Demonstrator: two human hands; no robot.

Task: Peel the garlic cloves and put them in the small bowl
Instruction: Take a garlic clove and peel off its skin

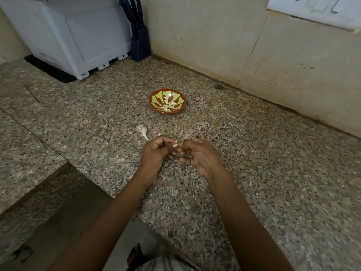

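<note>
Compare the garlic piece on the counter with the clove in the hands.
The garlic piece lies loose on the counter, untouched; the clove is pinched between the left hand and right hand. The garlic piece shows whole, with a stalk; the clove is mostly hidden in the grip. Both are pale.

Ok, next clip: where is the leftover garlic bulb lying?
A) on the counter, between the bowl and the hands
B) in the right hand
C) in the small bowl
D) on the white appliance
A: the garlic bulb lies on the counter, short of the small bowl, just beyond the left hand, which with the right hand pinches a separate clove.
</note>
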